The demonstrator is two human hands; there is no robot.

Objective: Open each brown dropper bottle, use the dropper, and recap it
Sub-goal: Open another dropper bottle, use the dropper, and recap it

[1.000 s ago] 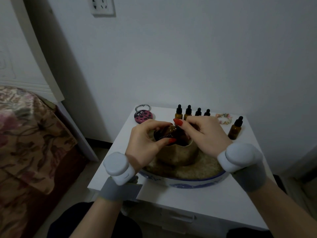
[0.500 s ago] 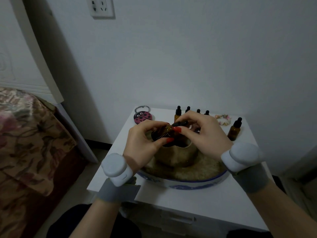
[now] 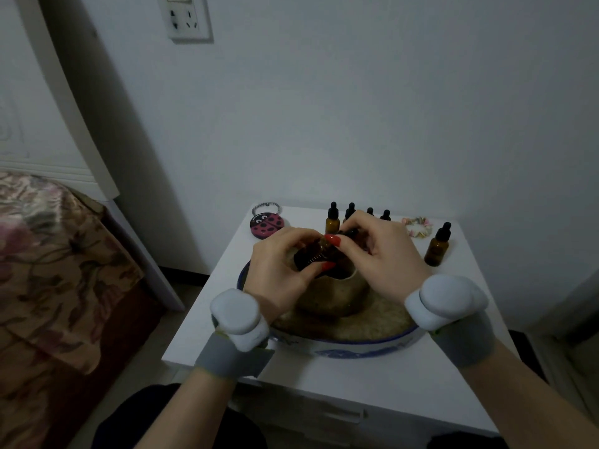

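My left hand (image 3: 278,260) grips a brown dropper bottle (image 3: 312,256), tilted on its side above a tan pot (image 3: 334,296). My right hand (image 3: 382,254) pinches the bottle's black dropper cap (image 3: 348,234) at the neck. Whether the cap is screwed on is hidden by my fingers. Several more brown dropper bottles stand in a row at the back of the white table; the leftmost (image 3: 332,219) is in plain sight, the others are partly behind my right hand. One further bottle (image 3: 438,245) stands apart at the right.
The pot sits in a blue-and-white bowl (image 3: 350,348) filled with grainy stuff, on a small white table (image 3: 372,393). A pink ladybug tin (image 3: 265,225) and a bead bracelet (image 3: 265,206) lie back left, a scrunchie (image 3: 417,225) back right. A bed (image 3: 42,270) stands left.
Both hands stay over the pot with the bottle. My right hand's fingers have shifted on the cap, with the thumb now lying across the bottle's neck.
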